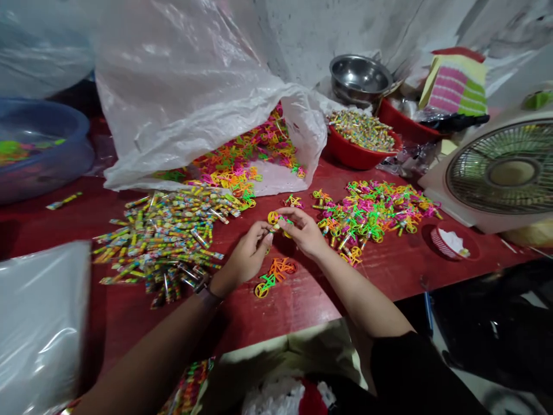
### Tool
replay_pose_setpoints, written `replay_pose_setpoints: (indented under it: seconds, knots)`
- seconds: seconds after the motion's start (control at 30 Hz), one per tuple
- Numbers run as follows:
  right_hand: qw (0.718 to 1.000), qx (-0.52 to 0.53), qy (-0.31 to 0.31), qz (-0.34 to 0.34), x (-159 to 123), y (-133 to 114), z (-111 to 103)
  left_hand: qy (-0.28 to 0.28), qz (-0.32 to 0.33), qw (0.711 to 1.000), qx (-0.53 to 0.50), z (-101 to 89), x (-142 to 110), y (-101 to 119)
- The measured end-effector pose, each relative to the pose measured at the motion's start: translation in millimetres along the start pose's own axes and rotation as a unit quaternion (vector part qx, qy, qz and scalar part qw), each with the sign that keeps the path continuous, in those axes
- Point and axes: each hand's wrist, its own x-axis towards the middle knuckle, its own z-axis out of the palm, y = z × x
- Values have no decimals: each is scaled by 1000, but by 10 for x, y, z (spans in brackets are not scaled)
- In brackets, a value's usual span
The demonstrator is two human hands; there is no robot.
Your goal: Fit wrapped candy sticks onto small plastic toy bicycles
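Observation:
Both hands meet over the middle of the red table. My right hand [306, 233] pinches a small plastic toy bicycle with a yellow wheel [272, 218]. My left hand [247, 252] is closed at the same spot, thumb and fingertips on the toy's near side; a small piece between the fingertips is too tiny to make out. Just below the hands lie loose orange and green toy bicycles [276, 272]. To the left spreads a heap of thin wrapped sticks [162, 233] with colourful print. Right of my hands is a pile of toy bicycles [371, 210], some with sticks among them.
A large plastic bag [185, 98] spills toy bicycles at the back. A red bowl [358, 153] holds wrapped sticks, with a steel bowl [360, 78] behind. A fan [505, 167] and small basket [451, 242] stand right; a blue tub [43, 138] and plastic packet [43, 323] left.

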Motion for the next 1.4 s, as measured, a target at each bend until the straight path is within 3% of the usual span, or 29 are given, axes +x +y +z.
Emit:
replay_pose_setpoints:
  seconds: [0.1, 0.23, 0.53, 0.73, 1.0, 1.13, 1.3, 1.4]
  knots:
    - [1000, -3, 14, -26, 13, -59, -94, 2, -10, 1000, 20, 19, -7, -16]
    - [999, 32, 14, 8, 9, -78, -119, 1, -17, 999, 51, 25, -15, 30]
    - [999, 15, 32, 7, -70, -77, 24, -12, -27, 998, 57, 59, -74, 166]
    - [997, 68, 23, 38, -132, -71, 131, -4, -15, 999, 51, 75, -83, 211]
    - [992, 85, 50, 77, -179, 10, 245, 26, 29, 989, 142, 101, -119, 267]
    - [995, -4, 97, 0, -204, 63, 279, 28, 33, 979, 199, 142, -145, 305]
    - [973, -164, 141, -77, -178, 89, 331, 22, 24, 964, 262, 187, -119, 307]
    - [949, -272, 136, -82, -102, -133, 113, -15, 37, 963, 266, 47, -20, 260]
